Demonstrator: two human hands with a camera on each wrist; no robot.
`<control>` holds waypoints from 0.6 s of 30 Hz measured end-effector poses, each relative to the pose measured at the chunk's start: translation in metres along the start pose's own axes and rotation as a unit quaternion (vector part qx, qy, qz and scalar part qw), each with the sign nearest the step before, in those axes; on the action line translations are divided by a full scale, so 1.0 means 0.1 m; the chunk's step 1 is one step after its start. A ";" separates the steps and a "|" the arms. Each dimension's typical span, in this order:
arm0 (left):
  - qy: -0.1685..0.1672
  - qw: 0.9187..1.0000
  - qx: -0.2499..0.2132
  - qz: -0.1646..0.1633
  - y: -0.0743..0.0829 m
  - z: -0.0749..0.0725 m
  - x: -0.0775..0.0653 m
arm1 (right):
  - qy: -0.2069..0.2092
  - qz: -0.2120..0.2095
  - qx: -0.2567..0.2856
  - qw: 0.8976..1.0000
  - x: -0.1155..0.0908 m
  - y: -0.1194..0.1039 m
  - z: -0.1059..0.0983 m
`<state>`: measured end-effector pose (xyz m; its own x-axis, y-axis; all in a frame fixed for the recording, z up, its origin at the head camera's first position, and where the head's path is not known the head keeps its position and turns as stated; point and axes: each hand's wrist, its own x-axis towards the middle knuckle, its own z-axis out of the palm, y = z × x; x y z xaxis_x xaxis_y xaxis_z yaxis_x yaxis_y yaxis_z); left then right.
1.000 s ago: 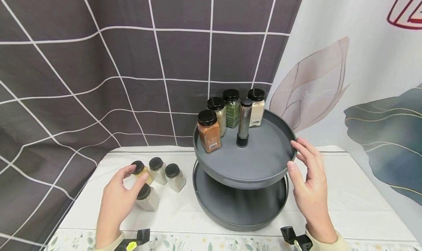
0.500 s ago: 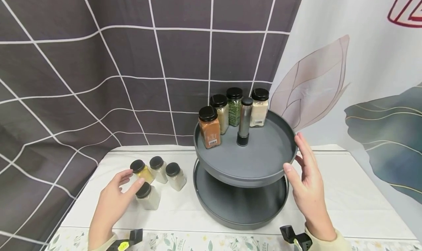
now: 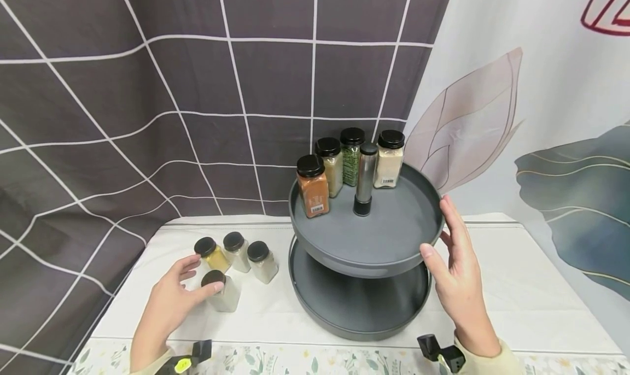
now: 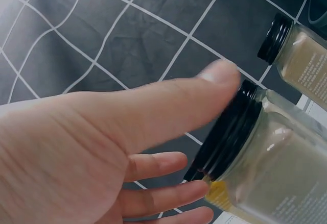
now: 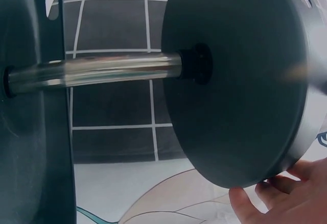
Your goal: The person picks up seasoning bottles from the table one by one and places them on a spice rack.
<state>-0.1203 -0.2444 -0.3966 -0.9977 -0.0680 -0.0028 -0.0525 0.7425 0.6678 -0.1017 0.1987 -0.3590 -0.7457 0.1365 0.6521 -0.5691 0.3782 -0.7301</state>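
In the head view, my left hand (image 3: 169, 298) is at a square glass jar (image 3: 227, 297) with pale contents and a black lid. The left wrist view has the thumb at one side of the lid (image 4: 230, 132) and loosely bent fingers at the other; a firm grip does not show. Just behind stands a yellow-filled jar (image 3: 216, 259). On the right, my right hand (image 3: 460, 276) touches the rim of the upper tray (image 3: 364, 244) of a grey two-tier turntable, its fingers extended. The right wrist view catches the fingertips against this rim from below.
Two pale jars (image 3: 238, 253) (image 3: 264, 264) stand beside the yellow one. On the upper tray are an orange jar (image 3: 314, 194), a green herb jar (image 3: 351, 164) and two beige ones, around a metal post (image 3: 365, 178). The lower tray (image 3: 359, 304) sits on the white cloth (image 3: 521, 287).
My left hand has drawn back from the yellow jar to the nearer pale jar. The upper tray has turned slightly clockwise, its jars shifting right at the back, with my right hand at its rim.
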 end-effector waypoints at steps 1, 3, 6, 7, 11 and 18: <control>-0.003 1.000 0.003 0.002 0.00 0.00 0.00 | -0.001 -0.003 0.000 1.000 0.00 0.00 0.00; -0.010 1.000 0.009 0.008 -0.01 0.00 0.00 | -0.004 -0.010 -0.001 1.000 0.01 0.01 0.01; -0.021 1.000 0.011 0.018 -0.02 0.00 0.01 | -0.007 -0.015 -0.005 1.000 0.01 0.00 0.01; -0.021 0.999 0.012 0.023 -0.03 0.00 0.01 | -0.008 -0.014 -0.007 1.000 0.01 0.00 0.01; -0.029 0.999 0.008 0.028 -0.06 0.02 0.02 | -0.009 -0.006 -0.005 1.000 0.01 -0.01 0.00; -0.066 0.998 0.014 0.012 -0.12 0.07 0.03 | -0.010 -0.001 -0.006 1.000 0.00 -0.03 0.01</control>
<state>-0.1231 -0.2488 -0.4092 -0.9956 0.0377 -0.0859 -0.0270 0.7616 0.6475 -0.1005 0.1971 -0.3572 -0.7514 0.1182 0.6492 -0.5663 0.3894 -0.7264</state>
